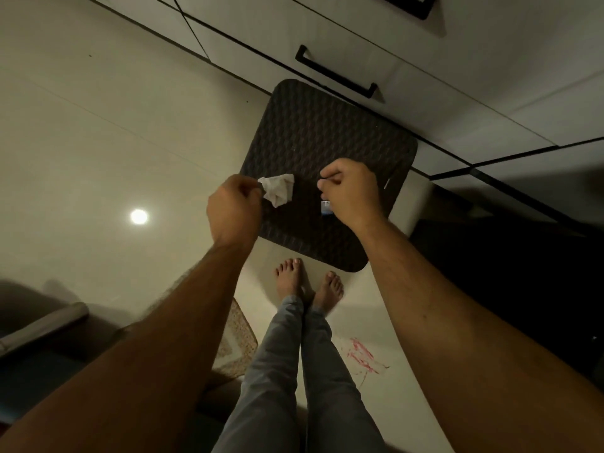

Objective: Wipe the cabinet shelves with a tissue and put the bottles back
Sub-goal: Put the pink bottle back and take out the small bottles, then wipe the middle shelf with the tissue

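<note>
White crumpled tissue (277, 189) hangs pinched in the left hand (233, 207), just beside the curled, seemingly empty right hand (351, 191), above a dark mat (313, 132).

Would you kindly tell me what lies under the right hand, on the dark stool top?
Under the curled right hand, a small blue-and-white object peeks out on the dark textured square stool top. The hand covers most of it, so what it is cannot be told.
</note>
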